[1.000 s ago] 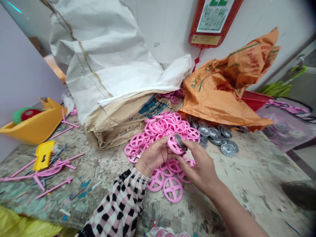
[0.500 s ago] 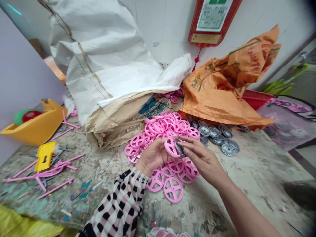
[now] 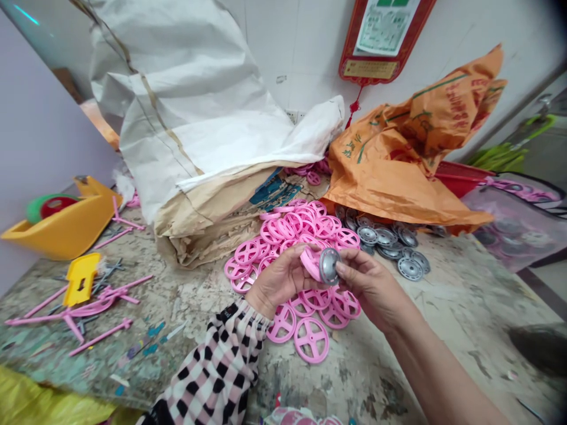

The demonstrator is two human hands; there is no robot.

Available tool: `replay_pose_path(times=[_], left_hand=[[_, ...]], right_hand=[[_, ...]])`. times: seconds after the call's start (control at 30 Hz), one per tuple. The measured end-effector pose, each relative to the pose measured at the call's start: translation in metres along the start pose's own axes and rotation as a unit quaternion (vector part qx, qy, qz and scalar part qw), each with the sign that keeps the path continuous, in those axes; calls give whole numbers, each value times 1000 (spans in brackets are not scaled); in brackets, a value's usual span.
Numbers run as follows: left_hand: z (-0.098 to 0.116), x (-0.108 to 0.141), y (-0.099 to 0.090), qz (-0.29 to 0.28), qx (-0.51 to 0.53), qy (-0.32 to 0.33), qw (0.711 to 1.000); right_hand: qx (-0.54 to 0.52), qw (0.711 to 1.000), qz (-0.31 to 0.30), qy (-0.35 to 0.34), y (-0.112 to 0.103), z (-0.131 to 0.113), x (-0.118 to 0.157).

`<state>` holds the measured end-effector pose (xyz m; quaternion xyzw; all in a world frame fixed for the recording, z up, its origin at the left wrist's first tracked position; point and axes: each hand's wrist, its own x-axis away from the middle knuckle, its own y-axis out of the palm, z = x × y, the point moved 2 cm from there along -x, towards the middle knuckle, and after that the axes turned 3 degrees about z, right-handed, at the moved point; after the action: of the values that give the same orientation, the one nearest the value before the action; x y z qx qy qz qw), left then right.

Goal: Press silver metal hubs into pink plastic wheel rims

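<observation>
My left hand point(image 3: 280, 280) grips a pink ring point(image 3: 310, 263) by its edge, tilted on its side. Between the thumb and fingers of my right hand point(image 3: 367, 278) is a grey disc point(image 3: 329, 266), its slotted face turned toward me. Disc and ring are side by side and seem to touch. Beneath and behind my hands lies a heap of pink spoked wheels point(image 3: 311, 340). More grey discs point(image 3: 410, 268) are piled to the right, at the edge of the orange bag.
A large white sack point(image 3: 212, 118) and an orange bag point(image 3: 390, 177) stand at the back of the worn table point(image 3: 447, 313). On the left are a yellow scoop-shaped part point(image 3: 66, 227), pink rods point(image 3: 100, 337) and a yellow piece point(image 3: 82, 278). A clear bag point(image 3: 522, 230) is at right.
My right hand has turned the grey disc from nearly edge-on to face-on and shifted slightly right. The pink ring in my left hand has turned more edge-on.
</observation>
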<state>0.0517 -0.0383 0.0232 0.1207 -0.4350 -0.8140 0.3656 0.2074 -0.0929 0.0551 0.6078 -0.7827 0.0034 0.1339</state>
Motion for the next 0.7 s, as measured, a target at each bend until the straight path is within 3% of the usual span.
replay_pose_path(times=[0.17,0.33,0.57,0.7], left_hand=[[0,-3,0,71,-47,28,996],[-5,-4,6,104,-128,70,984],[-6,-4,6,82,-168,131,974],[-4,-3,6,68,-173,132,974]], right_hand=[[-20,989,74,-130,2,-14,11],[143,954,130,-231,6,-8,16],[277,911,131,-274,7,5,4],[186,957,67,-212,5,8,-4]])
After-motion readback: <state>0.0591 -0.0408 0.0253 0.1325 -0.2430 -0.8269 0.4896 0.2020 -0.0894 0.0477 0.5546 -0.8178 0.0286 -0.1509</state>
